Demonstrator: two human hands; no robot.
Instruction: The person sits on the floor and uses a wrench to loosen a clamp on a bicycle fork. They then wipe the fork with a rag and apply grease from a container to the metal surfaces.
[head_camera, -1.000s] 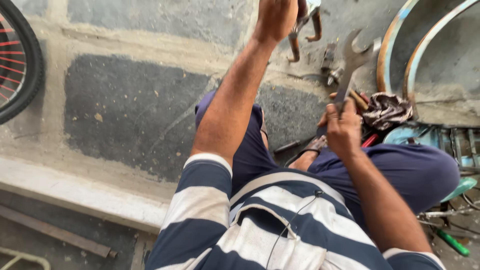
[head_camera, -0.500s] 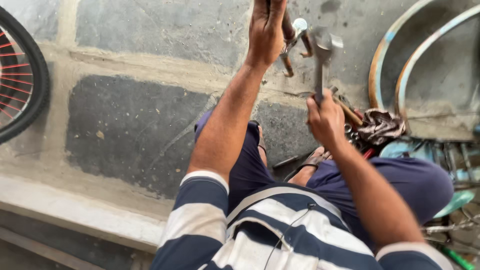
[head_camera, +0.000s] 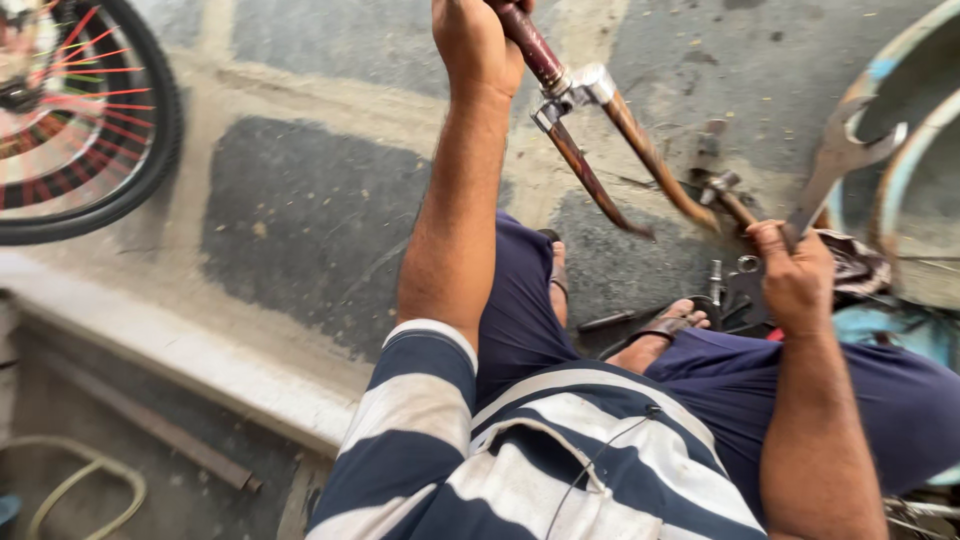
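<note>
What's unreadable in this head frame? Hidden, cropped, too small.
- Rusty fork: its upper tube end runs off the top edge, wrapped by the left hand.
- Wrench: handle end buried in the right hand.
- Spoked wheel: cut by the left and top edges.
- Small parts by the sandalled foot: too small to identify.

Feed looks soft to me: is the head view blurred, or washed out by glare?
Head view: even daylight, no glare; left hand and rusty fork fairly sharp, spanner in the right hand slightly smeared; wheel stretched at the edge.
</note>
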